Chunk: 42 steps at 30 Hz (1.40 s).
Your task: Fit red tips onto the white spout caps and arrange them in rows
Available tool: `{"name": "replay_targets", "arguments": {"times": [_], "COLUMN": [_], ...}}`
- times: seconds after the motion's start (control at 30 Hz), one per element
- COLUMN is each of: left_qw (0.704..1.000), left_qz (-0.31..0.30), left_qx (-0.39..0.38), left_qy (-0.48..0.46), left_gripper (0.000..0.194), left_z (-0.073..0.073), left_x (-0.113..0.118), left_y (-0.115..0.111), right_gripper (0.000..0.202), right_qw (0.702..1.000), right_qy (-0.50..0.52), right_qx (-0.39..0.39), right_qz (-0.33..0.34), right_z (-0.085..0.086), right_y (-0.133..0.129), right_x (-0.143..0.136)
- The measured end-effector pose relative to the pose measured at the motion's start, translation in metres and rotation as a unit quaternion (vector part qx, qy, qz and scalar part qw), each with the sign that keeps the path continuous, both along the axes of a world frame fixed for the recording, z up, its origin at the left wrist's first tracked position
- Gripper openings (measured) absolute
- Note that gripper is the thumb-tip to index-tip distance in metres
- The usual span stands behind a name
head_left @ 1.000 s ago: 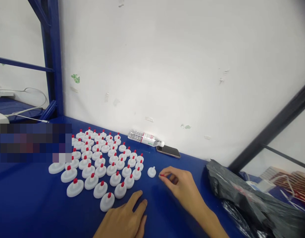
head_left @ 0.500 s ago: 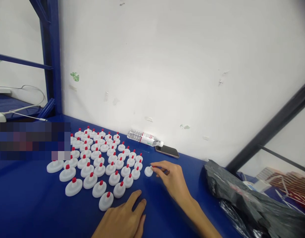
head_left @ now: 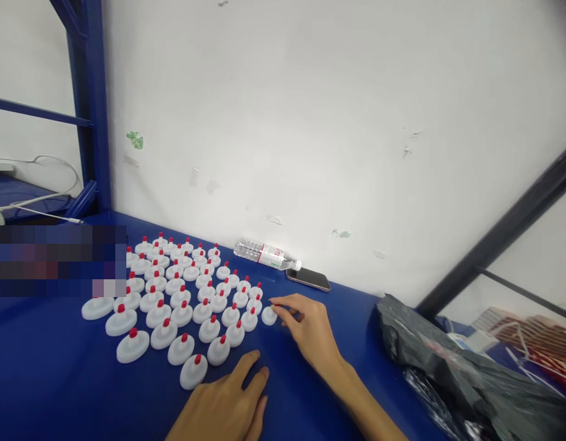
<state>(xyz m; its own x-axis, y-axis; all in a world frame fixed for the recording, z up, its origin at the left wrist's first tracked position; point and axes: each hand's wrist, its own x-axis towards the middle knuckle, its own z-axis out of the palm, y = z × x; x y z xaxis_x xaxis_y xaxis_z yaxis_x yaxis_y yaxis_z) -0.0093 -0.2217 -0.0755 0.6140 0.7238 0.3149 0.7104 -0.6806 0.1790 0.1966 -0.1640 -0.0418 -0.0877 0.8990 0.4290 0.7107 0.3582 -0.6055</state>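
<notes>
My right hand [head_left: 308, 321] pinches the top of a round white cap [head_left: 269, 315] at the right side of a large group of similar caps; its tip is hidden by the fingers. The grouped white caps with red tips [head_left: 181, 349] stand upright in loose rows on the blue table [head_left: 71, 392]. My left hand [head_left: 225, 398] rests on the table at the near side of the group, fingers apart, holding nothing. It lies just beside the nearest white cap [head_left: 193, 372].
Against the wall lie a clear water bottle [head_left: 264, 253] and a dark phone [head_left: 308, 279]. A grey plastic bag [head_left: 430, 355] covers the right side. Blue metal posts [head_left: 97, 110] and a white cable [head_left: 48, 211] are at the left.
My right hand has moved slightly left with the white cap, closer to the group. The left hand stays in nearly the same place; the whole view has shifted a little.
</notes>
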Motion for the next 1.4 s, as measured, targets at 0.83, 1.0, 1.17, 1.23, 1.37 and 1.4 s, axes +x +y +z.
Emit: {"name": "replay_targets", "arguments": {"times": [0.83,1.0,1.17,1.23,1.37,1.4], "left_qw": [1.000,0.999,1.000,0.999,0.978,0.953], "left_qz": [0.002,0.002,0.002,0.000,-0.024,-0.060], "left_qx": [-0.024,-0.039,-0.029,-0.031,-0.112,-0.173], "left_qy": [0.005,0.014,0.009,-0.011,-0.172,-0.241], "left_gripper": [0.045,0.045,0.046,0.045,0.037,0.033], "left_z": [0.005,0.006,-0.002,-0.003,0.008,0.013], "left_x": [0.001,0.001,0.001,0.001,-0.003,-0.005], "left_y": [-0.002,-0.002,0.000,0.001,0.002,0.000], "right_gripper": [0.019,0.017,0.020,0.031,0.062,0.060], "right_qw": [0.995,0.992,0.986,0.984,0.977,0.974], "right_qy": [0.092,0.119,0.143,0.152,0.197,0.213], "right_qx": [-0.029,-0.052,-0.079,-0.085,-0.080,-0.075], "right_qz": [-0.025,-0.010,0.015,0.025,0.022,0.010], "right_z": [-0.012,-0.010,-0.012,-0.013,-0.008,-0.006], "right_y": [0.019,0.028,0.030,0.030,0.026,0.024], "right_x": [-0.005,-0.011,-0.009,-0.007,0.002,0.006]}}
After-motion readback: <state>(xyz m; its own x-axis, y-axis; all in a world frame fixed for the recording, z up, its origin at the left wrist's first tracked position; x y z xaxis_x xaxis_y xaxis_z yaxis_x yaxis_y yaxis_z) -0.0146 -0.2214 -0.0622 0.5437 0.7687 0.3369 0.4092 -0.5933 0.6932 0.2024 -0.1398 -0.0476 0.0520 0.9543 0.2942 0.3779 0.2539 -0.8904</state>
